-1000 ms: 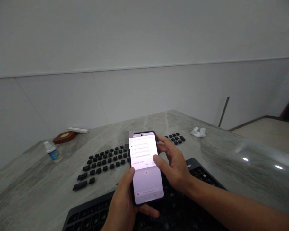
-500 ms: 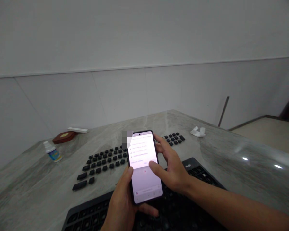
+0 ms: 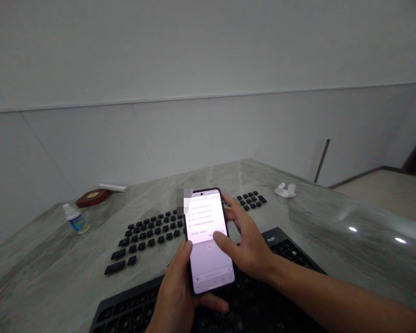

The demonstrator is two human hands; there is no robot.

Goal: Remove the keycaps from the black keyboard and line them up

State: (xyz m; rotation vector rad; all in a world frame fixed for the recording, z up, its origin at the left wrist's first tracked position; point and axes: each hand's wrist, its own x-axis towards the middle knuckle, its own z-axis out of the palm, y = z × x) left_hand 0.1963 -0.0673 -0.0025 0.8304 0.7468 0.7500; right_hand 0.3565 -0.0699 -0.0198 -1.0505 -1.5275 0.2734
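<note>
A smartphone with a lit screen is held upright between both hands, above a black keyboard stripped of its keycaps. My left hand wraps around its lower left side, thumb on the edge and a finger beneath. My right hand grips the right side, its thumb resting on the screen near the middle. Behind the phone, loose black keycaps lie in rows on the marbled table. A smaller group of keycaps sits beyond my right hand. The phone and hands hide part of the keyboard.
A small white bottle with a blue label stands at the left. Behind it lie a reddish-brown wooden object and a white strip. Crumpled white tissue rests at the right. A pale wall rises behind the table.
The phone has shifted very slightly to the right in view. The right thumb has moved a touch up and left on the screen; both hands keep their hold.
</note>
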